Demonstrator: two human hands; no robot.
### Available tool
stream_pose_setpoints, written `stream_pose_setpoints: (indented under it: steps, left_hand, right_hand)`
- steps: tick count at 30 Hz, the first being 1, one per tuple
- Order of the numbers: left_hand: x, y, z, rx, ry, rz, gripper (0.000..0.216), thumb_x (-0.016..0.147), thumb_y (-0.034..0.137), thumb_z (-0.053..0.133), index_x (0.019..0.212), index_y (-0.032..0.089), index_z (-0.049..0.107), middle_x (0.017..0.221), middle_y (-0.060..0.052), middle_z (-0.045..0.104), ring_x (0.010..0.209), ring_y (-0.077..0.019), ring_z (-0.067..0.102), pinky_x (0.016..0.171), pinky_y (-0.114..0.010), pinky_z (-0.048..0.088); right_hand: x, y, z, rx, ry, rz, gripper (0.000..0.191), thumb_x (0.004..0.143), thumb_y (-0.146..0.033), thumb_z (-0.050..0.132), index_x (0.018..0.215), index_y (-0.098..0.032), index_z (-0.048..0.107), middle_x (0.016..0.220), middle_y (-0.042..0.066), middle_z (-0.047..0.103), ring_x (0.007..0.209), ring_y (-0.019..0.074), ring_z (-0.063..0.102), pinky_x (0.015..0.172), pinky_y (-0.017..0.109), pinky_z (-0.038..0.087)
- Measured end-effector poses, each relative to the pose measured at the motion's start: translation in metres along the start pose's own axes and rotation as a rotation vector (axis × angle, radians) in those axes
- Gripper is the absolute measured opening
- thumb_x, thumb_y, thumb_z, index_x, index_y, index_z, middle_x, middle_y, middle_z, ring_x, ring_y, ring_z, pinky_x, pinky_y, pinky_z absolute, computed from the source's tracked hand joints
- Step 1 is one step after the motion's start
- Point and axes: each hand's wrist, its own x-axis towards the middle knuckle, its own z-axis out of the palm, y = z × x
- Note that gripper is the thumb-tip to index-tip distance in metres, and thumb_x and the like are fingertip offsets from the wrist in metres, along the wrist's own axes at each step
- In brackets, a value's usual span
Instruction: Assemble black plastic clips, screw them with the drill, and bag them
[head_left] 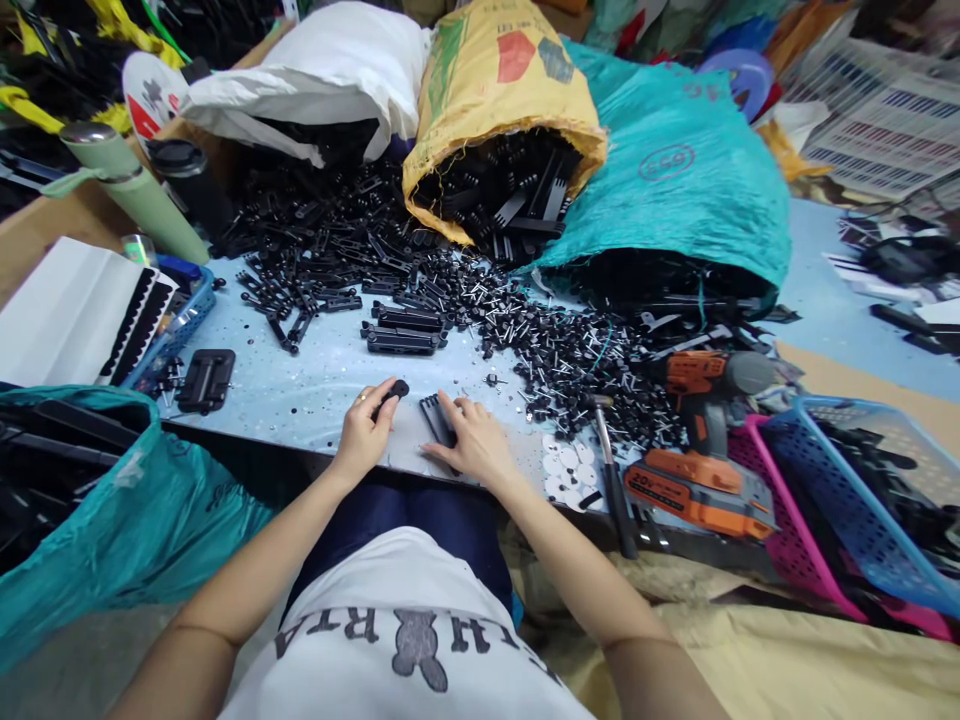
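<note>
Near the table's front edge, my left hand (364, 430) pinches a small black plastic part (400, 388) between thumb and fingers. To its right, my right hand (477, 438) rests around a flat black slotted plastic piece (436, 420), thumb and fingers on its edges, the piece lying on the table. Just beyond the hands lie black assembled bracket-like parts (406, 332), side by side. A heap of small black-headed screws or pins (570, 360) spreads to the right. Farther back is a pile of black link-shaped parts (330, 240).
An orange cordless drill (697, 480) and a hammer (613, 480) lie at right, beside blue (847, 420) and pink (795, 540) baskets. White (322, 60), yellow (502, 80) and teal (675, 170) sacks stand behind. A green bottle (142, 195) and a black rectangular part (206, 380) are at left.
</note>
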Motion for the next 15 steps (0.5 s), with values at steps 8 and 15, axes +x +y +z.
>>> stream_pose_setpoints:
  steps: [8, 15]
  left_hand:
    - [-0.009, 0.01, 0.025, -0.099, -0.101, -0.023, 0.033, 0.089, 0.031, 0.048, 0.118, 0.019, 0.059, 0.096, -0.007, 0.064, 0.081, -0.0142, 0.062, 0.073, -0.027, 0.051]
    - [-0.008, 0.025, 0.01, 0.096, -0.17, 0.114, 0.035, 0.091, 0.029, 0.044, 0.123, 0.02, 0.055, 0.101, -0.008, 0.062, 0.095, -0.0178, 0.059, 0.083, -0.031, 0.049]
  right_hand:
    - [0.019, -0.022, 0.02, 1.245, -0.006, 0.271, 0.057, 0.087, -0.055, 0.039, 0.136, -0.025, 0.039, 0.08, 0.003, 0.059, 0.056, 0.0128, 0.057, 0.049, 0.027, 0.049]
    - [0.015, -0.007, -0.008, 0.955, -0.045, -0.034, 0.052, 0.083, -0.045, 0.055, 0.131, -0.027, 0.048, 0.077, -0.001, 0.058, 0.053, 0.0079, 0.051, 0.057, 0.026, 0.05]
